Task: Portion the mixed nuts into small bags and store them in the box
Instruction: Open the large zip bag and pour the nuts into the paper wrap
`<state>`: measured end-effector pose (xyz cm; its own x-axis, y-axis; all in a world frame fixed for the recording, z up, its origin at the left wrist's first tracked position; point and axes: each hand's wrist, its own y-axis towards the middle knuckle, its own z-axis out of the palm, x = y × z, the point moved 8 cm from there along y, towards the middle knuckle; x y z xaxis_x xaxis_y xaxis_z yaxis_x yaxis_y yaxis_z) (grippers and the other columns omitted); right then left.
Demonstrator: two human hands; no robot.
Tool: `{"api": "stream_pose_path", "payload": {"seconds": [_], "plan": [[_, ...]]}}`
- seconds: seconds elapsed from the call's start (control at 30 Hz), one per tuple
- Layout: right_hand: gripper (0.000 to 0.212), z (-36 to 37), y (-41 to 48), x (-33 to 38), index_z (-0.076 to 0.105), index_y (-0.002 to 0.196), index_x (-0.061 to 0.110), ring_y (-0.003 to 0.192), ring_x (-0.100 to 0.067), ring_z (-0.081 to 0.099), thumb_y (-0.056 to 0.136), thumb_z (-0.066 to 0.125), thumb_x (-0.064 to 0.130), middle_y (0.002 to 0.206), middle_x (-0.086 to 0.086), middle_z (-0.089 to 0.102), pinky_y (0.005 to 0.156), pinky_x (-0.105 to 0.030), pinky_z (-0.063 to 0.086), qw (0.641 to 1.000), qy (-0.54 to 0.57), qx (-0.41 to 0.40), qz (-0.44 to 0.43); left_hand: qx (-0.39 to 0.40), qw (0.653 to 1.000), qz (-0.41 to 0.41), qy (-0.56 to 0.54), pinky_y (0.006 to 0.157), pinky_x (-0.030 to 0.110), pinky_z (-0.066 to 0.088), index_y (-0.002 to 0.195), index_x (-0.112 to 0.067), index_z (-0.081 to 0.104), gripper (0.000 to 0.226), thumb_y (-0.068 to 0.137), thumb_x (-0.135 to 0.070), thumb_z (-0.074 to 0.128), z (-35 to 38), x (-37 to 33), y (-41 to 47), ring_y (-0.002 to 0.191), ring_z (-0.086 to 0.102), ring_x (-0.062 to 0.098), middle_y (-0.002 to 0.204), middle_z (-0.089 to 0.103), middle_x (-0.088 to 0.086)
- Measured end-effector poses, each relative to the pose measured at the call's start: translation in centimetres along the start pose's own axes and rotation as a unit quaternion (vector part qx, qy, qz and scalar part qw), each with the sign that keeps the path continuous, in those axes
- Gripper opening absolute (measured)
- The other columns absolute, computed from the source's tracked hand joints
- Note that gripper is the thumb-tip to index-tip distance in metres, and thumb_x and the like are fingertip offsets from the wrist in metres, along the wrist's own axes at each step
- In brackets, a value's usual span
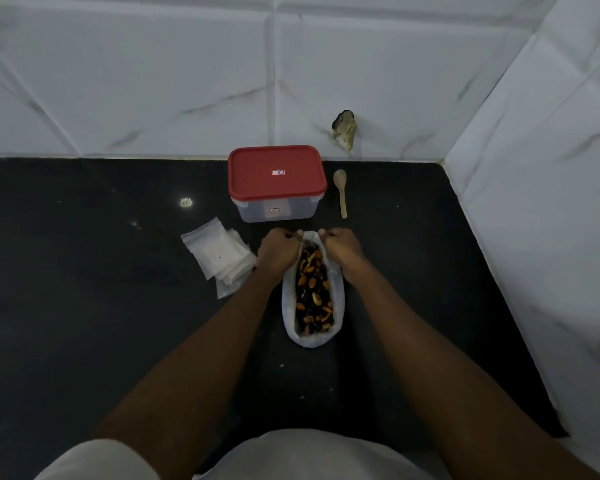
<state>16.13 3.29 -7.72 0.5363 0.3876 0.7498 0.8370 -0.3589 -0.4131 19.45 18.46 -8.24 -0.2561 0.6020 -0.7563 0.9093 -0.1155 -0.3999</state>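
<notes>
Both hands reach forward side by side over the counter. The left hand [278,249] and the right hand [342,247] each have their fingers curled, pinching the far rim of the white plastic bag of mixed nuts [339,299] from either side. The mouth of the bag is held apart between them.

Beneath everything lies a glossy black stone countertop [101,289], backed by a wall of white marble-patterned tiles [153,81] that turns a corner at the right.

A rectangular clear plastic box [257,211] with a red snap-on lid [276,173] stands at the back against the wall. It is just beyond the hands, and its lid is closed.

The nut bag lies on the counter directly in front of the box and stretches from the hands back toward the person, between the two forearms. Its open top shows the almonds, cashews and dark dried fruit [314,292] inside.

A loose, fanned stack of small translucent white pouches [217,252] rests on the counter just left of the left hand, its near edge touching or almost touching the wrist.

A small light wooden spoon [341,192] lies to the right of the box, bowl toward the wall, apart from both hands.

Above the spoon, a dark ragged hole [343,128] breaks the tile.
</notes>
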Motion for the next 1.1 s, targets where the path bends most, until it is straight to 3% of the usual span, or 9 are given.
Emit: {"api": "stream_pose_path", "payload": {"seconds": [0.17, 0.27, 0.37, 0.47, 0.6, 0.7, 0.9, 0.97, 1.1], "plan": [[0.037, 0.4, 1.0, -0.1, 0.062, 0.075, -0.004, 0.079, -0.023, 0.054, 0.099, 0.051, 0.021, 0.074, -0.012, 0.054, 0.067, -0.028, 0.037, 0.999, -0.01, 0.022, 0.033, 0.024, 0.998, -0.044, 0.032, 0.063, 0.03, 0.037, 0.099, -0.01, 0.058, 0.03, 0.102, -0.036, 0.042, 0.9, 0.1, 1.1, 0.074, 0.05, 0.014, 0.088, 0.056, 0.004], [0.034, 0.3, 0.7, 0.0, 0.06, 0.073, 0.007, 0.076, -0.02, 0.056, 0.1, 0.053, 0.026, 0.075, -0.008, 0.057, 0.07, -0.028, 0.041, 0.999, 0.033, 0.021, -0.008, 0.031, 0.997, -0.049, 0.048, 0.067, 0.03, 0.038, 0.1, -0.012, 0.057, 0.029, 0.104, -0.035, 0.039, 1.2, 0.2, 1.1, 0.075, 0.05, 0.013, 0.082, 0.052, 0.001], [0.019, 0.3, 0.0, 0.0, 0.068, 0.098, 0.012, 0.092, -0.012, 0.063, 0.095, 0.062, 0.029, 0.098, -0.002, 0.069, 0.082, -0.026, 0.05, 0.996, 0.052, 0.03, -0.07, 0.019, 0.997, -0.014, 0.068, 0.07, 0.031, 0.042, 0.099, -0.013, 0.059, 0.031, 0.102, -0.039, 0.042, 1.0, -0.2, 0.9, 0.082, 0.056, 0.017, 0.095, 0.059, 0.005], [0.017, -0.2, -0.2, -0.2, 0.07, 0.104, 0.014, 0.089, -0.006, 0.062, 0.092, 0.067, 0.026, 0.097, 0.003, 0.069, 0.074, -0.013, 0.047, 0.993, 0.008, 0.006, -0.12, 0.001, 0.996, 0.055, 0.063, 0.082, 0.032, 0.047, 0.112, -0.016, 0.063, 0.029, 0.098, -0.039, 0.051, 0.7, -0.7, 0.7, 0.098, 0.06, 0.02, 0.109, 0.063, 0.004], [0.017, -0.4, 0.3, -0.1, 0.073, 0.104, 0.011, 0.096, -0.018, 0.067, 0.093, 0.064, 0.019, 0.102, -0.006, 0.074, 0.084, -0.03, 0.053, 0.989, -0.052, -0.029, -0.134, 0.008, 0.982, 0.135, 0.134, 0.088, 0.039, 0.05, 0.113, -0.023, 0.065, 0.024, 0.094, -0.035, 0.057, 0.4, -1.8, 0.3, 0.103, 0.061, 0.021, 0.114, 0.064, 0.002], [0.016, -0.3, 0.2, -0.4, 0.076, 0.098, 0.009, 0.092, -0.023, 0.068, 0.093, 0.061, 0.013, 0.097, -0.011, 0.074, 0.082, -0.036, 0.055, 0.994, -0.038, -0.044, -0.097, 0.008, 0.976, 0.115, 0.187, 0.081, 0.035, 0.049, 0.111, -0.021, 0.067, 0.026, 0.093, -0.035, 0.056, 0.3, -1.8, 0.7, 0.1, 0.062, 0.023, 0.111, 0.063, 0.002], [0.024, 0.2, 0.9, -1.3, 0.075, 0.089, 0.003, 0.086, -0.025, 0.066, 0.095, 0.06, 0.02, 0.089, -0.014, 0.071, 0.078, -0.036, 0.053, 1.0, 0.012, -0.01, -0.007, 0.031, 0.999, -0.001, 0.017, 0.065, 0.029, 0.044, 0.089, -0.006, 0.071, 0.032, 0.096, -0.034, 0.057, 1.1, -0.3, 1.0, 0.082, 0.062, 0.023, 0.079, 0.063, 0.006], [0.029, 0.4, 1.0, -1.6, 0.074, 0.088, 0.001, 0.088, -0.025, 0.067, 0.095, 0.064, 0.027, 0.089, -0.013, 0.071, 0.081, -0.033, 0.053, 0.996, 0.086, 0.014, 0.017, 0.018, 0.999, -0.031, -0.035, 0.075, 0.033, 0.05, 0.093, -0.006, 0.072, 0.032, 0.095, -0.035, 0.059, 1.0, 0.1, 0.9, 0.085, 0.063, 0.024, 0.087, 0.066, 0.009], [0.033, -0.8, -0.1, -3.0, 0.066, 0.118, 0.015, 0.102, -0.02, 0.065, 0.096, 0.058, 0.038, 0.109, -0.005, 0.069, 0.094, -0.038, 0.053, 0.989, 0.123, 0.052, 0.068, 0.006, 0.995, -0.046, -0.085, 0.084, 0.037, 0.053, 0.1, -0.014, 0.072, 0.028, 0.096, -0.037, 0.055, 0.0, 1.1, 0.1, 0.093, 0.063, 0.021, 0.101, 0.069, 0.007]]}}
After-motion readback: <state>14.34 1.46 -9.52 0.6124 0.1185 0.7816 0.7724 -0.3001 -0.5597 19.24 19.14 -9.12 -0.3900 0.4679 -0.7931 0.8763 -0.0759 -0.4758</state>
